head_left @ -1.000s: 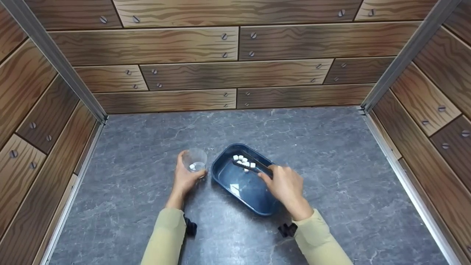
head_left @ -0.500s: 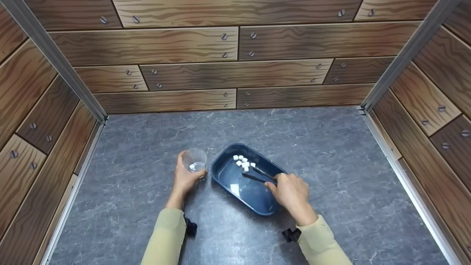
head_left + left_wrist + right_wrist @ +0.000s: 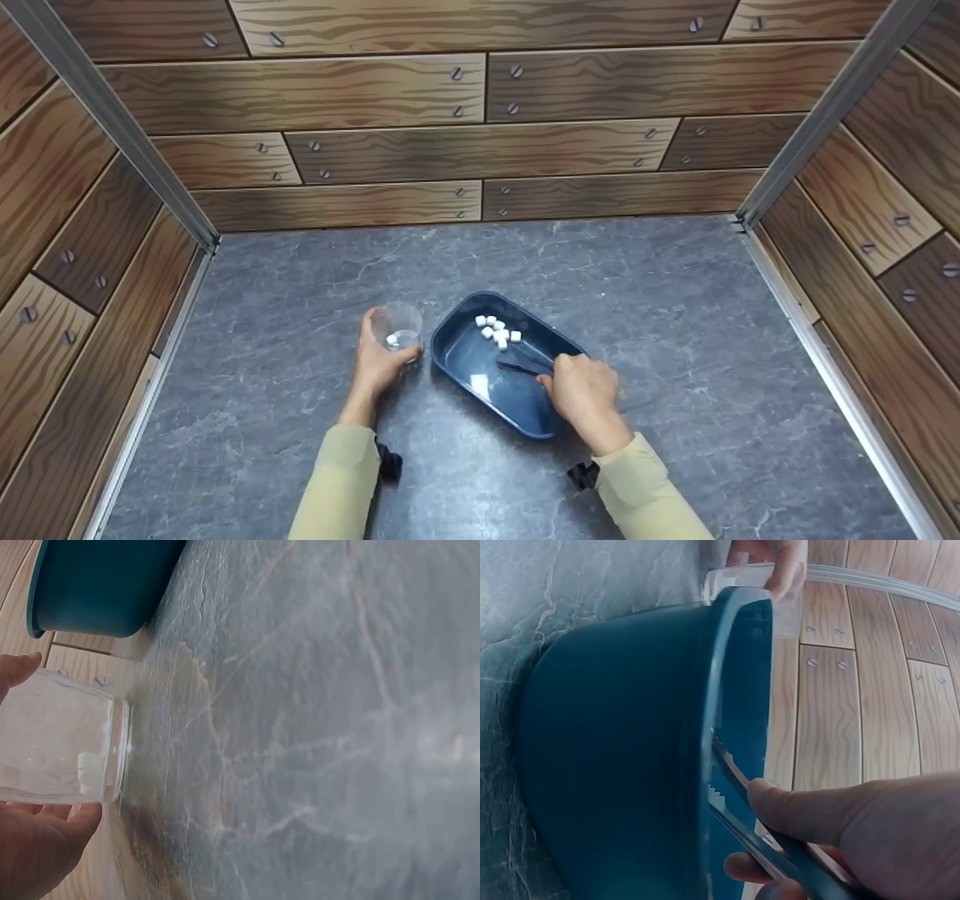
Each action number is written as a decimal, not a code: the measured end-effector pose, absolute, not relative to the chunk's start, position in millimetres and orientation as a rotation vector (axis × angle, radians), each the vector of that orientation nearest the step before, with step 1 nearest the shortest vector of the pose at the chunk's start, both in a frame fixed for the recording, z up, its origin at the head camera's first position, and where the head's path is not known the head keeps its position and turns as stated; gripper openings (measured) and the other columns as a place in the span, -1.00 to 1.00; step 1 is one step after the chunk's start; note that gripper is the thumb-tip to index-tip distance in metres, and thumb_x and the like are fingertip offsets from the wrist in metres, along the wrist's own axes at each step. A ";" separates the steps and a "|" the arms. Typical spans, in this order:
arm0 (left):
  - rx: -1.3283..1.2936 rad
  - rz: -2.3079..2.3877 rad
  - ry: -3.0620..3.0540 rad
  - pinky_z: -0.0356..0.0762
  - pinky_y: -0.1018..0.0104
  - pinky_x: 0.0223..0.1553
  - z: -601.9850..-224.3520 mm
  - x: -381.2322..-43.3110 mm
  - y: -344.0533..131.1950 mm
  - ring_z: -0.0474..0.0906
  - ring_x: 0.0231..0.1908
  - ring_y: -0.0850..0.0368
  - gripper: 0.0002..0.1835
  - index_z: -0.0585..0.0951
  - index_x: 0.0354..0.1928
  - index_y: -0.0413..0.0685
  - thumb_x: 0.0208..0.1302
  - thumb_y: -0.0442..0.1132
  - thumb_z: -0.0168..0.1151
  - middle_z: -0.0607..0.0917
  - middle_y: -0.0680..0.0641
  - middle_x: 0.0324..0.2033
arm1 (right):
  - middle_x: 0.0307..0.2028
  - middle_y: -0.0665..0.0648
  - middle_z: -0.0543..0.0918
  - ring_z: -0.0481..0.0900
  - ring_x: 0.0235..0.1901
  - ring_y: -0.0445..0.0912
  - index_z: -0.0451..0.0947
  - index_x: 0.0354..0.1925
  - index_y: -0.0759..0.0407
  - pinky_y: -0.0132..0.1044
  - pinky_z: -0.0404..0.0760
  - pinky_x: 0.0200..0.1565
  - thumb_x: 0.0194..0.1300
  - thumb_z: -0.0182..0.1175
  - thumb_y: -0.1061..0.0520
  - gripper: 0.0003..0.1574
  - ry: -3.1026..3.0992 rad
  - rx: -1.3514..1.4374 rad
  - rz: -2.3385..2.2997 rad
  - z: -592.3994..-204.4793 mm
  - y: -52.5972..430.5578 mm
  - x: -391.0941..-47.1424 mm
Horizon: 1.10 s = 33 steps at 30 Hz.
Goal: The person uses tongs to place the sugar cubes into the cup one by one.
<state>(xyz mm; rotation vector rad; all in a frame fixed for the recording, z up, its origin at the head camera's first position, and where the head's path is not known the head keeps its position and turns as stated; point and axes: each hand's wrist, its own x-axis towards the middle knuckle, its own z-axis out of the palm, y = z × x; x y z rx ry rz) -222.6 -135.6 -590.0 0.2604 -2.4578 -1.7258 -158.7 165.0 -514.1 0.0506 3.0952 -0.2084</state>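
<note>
My left hand grips a clear cup standing on the tabletop, thumb on one side and fingers on the other. A white cube lies at the bottom of the cup. In my right hand is a pair of dark tongs, whose toothed tips reach over the rim into the blue basin. The tong arms stand apart in the right wrist view, with nothing seen between them. Several white cubes lie clustered at the basin's far left end, a little beyond the tong tips.
The grey marbled tabletop is bounded by wood-patterned panels at the back and both sides. Metal rails run along the side edges. The basin stands just right of the cup, its wall rising between the two hands.
My right hand first drew the tongs back from the cubes toward the near right, and they opened. Since then it has shifted slightly left. The left hand and cup stay put.
</note>
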 end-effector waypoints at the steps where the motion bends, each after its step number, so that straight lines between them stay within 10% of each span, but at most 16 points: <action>1: 0.261 -1.725 -2.457 0.22 0.00 0.30 -589.9 -222.7 -135.5 0.26 0.30 -0.23 0.08 0.19 0.39 -0.14 -0.22 -0.28 0.59 0.33 -0.36 0.31 | -0.53 0.22 0.65 0.61 -0.55 0.16 0.64 -0.51 0.16 0.04 0.53 -0.59 0.16 0.37 -0.21 -0.53 3.103 0.044 -0.204 -515.1 164.0 -159.4; 33: 0.221 -1.713 -2.444 0.23 0.01 0.29 -590.6 -223.0 -135.1 0.29 0.28 -0.22 0.06 0.20 0.38 -0.16 -0.23 -0.29 0.58 0.36 -0.36 0.29 | -0.57 0.22 0.66 0.61 -0.58 0.19 0.67 -0.52 0.18 0.08 0.52 -0.62 0.15 0.41 -0.08 -0.64 3.221 -0.006 -0.226 -526.6 155.5 -169.7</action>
